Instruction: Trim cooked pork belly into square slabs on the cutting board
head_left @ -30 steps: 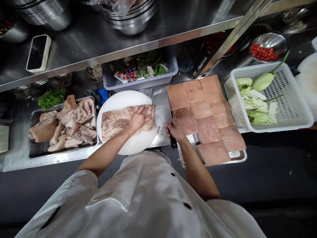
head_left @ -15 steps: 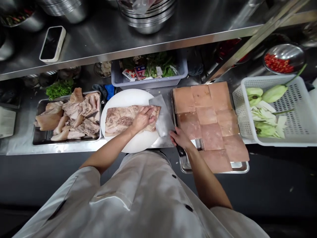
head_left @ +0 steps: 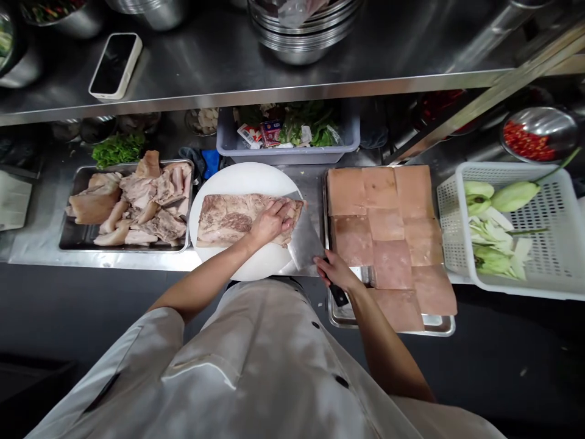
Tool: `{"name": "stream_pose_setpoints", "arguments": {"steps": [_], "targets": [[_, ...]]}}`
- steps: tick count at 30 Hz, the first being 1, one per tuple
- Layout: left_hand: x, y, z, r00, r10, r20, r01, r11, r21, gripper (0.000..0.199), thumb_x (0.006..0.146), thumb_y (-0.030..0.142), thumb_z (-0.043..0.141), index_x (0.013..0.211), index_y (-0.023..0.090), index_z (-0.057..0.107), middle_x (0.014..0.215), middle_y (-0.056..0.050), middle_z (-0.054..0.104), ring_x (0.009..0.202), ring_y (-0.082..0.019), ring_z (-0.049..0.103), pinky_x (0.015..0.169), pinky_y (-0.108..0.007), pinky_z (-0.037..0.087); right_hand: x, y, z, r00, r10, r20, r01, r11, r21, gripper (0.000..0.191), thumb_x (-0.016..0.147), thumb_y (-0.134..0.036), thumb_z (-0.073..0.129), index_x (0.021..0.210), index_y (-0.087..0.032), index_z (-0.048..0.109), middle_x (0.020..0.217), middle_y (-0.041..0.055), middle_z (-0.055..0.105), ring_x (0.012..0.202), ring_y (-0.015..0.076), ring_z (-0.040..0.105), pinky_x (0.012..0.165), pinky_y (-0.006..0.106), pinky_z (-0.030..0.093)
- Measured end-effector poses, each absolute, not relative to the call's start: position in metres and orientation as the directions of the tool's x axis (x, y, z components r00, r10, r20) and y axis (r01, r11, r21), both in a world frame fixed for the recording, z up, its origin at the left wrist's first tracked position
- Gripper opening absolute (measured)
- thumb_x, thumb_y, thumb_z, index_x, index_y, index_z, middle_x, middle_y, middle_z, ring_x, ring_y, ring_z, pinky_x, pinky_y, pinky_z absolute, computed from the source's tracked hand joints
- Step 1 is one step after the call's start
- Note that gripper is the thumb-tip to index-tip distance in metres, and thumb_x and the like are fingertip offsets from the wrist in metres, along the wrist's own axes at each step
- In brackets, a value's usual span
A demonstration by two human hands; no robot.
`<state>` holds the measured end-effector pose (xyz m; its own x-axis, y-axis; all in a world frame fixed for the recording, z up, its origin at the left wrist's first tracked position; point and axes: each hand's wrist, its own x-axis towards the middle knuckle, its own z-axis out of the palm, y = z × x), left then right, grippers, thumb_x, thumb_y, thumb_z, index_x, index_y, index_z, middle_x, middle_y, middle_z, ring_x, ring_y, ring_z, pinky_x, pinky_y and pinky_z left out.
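A slab of pale cooked pork (head_left: 228, 218) lies flat on a round white cutting board (head_left: 249, 175). My left hand (head_left: 273, 222) presses down on the right part of the slab, fingers bent and close together. In my right hand (head_left: 336, 270) is the black handle of a cleaver (head_left: 307, 242), with fingers wrapped around it. The broad blade stands at the slab's right end, just beyond my left fingertips. Whether its edge is in the meat I cannot tell.
On the right, a metal tray (head_left: 441, 326) bears several square pork slabs (head_left: 392, 263), beside a white basket (head_left: 525, 283) of green vegetables. To the left is a tray (head_left: 68, 244) of pork pieces. A steel shelf (head_left: 192, 100) with a phone (head_left: 115, 66) overhangs the back; a grey-blue bin (head_left: 287, 157) sits below.
The view has tilted slightly. The cleaver has come a little toward my body along the slab's right end. My left hand stays on the pork.
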<state>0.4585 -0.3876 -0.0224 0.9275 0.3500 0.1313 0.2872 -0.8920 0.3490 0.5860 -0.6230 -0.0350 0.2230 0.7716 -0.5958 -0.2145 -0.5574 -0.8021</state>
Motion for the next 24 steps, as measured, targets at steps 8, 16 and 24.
{"name": "stream_pose_setpoints", "arguments": {"steps": [8, 16, 24], "targets": [[0.461, -0.390, -0.023, 0.918, 0.366, 0.154, 0.296, -0.889, 0.348, 0.047, 0.101, 0.029, 0.057, 0.145, 0.011, 0.059, 0.141, -0.019, 0.062, 0.136, -0.032, 0.054, 0.120, -0.050, 0.046, 0.576, -0.558, -0.036, 0.276, 0.785, -0.555, -0.271, -0.491, -0.828, 0.035, 0.088, -0.051, 0.064, 0.086, -0.027, 0.039, 0.051, -0.0126, 0.048, 0.032, 0.0083, 0.041, 0.031, 0.021, 0.033], [0.463, -0.394, -0.016, 0.896, 0.425, 0.126, 0.356, -0.860, 0.367, 0.046, 0.101, 0.027, 0.055, 0.143, 0.009, 0.060, 0.141, -0.021, 0.061, 0.134, -0.033, 0.054, 0.118, -0.048, 0.046, 0.537, -0.602, -0.039, 0.257, 0.767, -0.588, -0.316, -0.508, -0.801, 0.041, 0.085, -0.059, 0.063, 0.085, -0.028, 0.036, 0.051, -0.0138, 0.048, 0.031, 0.0083, 0.041, 0.032, 0.021, 0.033], [0.475, -0.429, 0.002, 0.857, 0.511, 0.060, 0.484, -0.840, 0.246, 0.062, 0.089, 0.028, 0.072, 0.149, 0.024, 0.054, 0.134, -0.019, 0.058, 0.127, -0.041, 0.053, 0.101, -0.053, 0.050, 0.506, -0.596, -0.038, 0.282, 0.750, -0.598, -0.384, -0.484, -0.787, 0.044, 0.083, -0.058, 0.065, 0.087, -0.028, 0.033, 0.050, -0.0137, 0.048, 0.031, 0.0089, 0.041, 0.030, 0.021, 0.032]]}}
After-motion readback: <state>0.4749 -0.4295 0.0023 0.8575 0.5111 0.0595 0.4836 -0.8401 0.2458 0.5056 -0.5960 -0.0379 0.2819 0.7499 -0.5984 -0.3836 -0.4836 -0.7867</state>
